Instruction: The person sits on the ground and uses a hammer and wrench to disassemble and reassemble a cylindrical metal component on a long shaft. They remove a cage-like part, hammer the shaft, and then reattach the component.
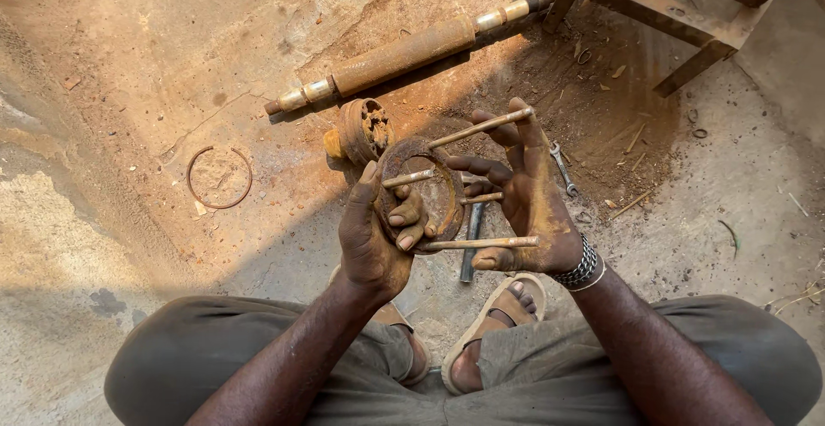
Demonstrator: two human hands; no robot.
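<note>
My left hand (pixel 376 235) grips a rusty round metal plate (pixel 430 187) by its rim, thumb up and fingers curled over its face. Several long thin bolts (pixel 481 125) stick out of the plate toward the right. My right hand (pixel 526 196) is spread among these bolts, with fingers hooked around them and the lowest bolt (pixel 481 243) lying across the palm. Both hands are dusted with rust and held above my knees.
On the dirt floor lie a long rusty shaft (pixel 402 53), a rusty hub (pixel 361 130), a thin wire ring (pixel 220 178), a small spanner (pixel 563 168) and a dark tool (pixel 471 241) under the hands. A wooden stool (pixel 679 14) stands at top right. My sandalled feet (pixel 494 323) are below.
</note>
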